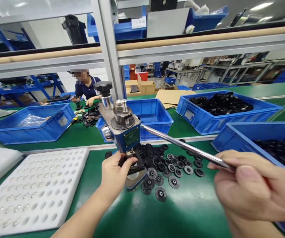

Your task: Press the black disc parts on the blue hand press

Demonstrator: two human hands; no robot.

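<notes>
A small blue hand press [122, 129] stands on the green table. Its long metal lever [182, 145] reaches out to the right. My right hand [251, 185] is closed round the end of that lever. My left hand [115, 173] is at the press base, fingers pinched on a black part [132, 168] under the ram; what exactly they grip is partly hidden. Several black round discs [167, 165] lie scattered on the table beside the press.
A white foam tray with holes [35, 188] lies at the left. Blue bins [30, 124] [154, 115] stand behind, and two bins of black parts [222, 109] [276, 145] at the right. Another person [85, 87] works across the table.
</notes>
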